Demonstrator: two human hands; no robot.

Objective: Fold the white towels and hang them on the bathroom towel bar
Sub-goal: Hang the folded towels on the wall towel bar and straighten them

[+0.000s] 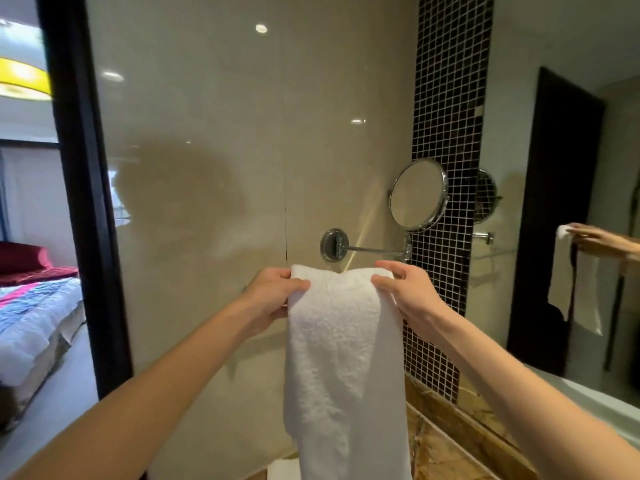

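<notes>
The white towel (343,358) hangs long and narrow in front of the beige wall (225,150), held up by its top edge. The left hand (273,292) grips its top left corner with the thumb on the front, and the right hand (405,289) pinches the top right corner in the same way. Just above the towel's top edge, a chrome arm (374,250) runs to a round mirror (417,195). Whether the towel lies over a bar, I cannot tell.
</notes>
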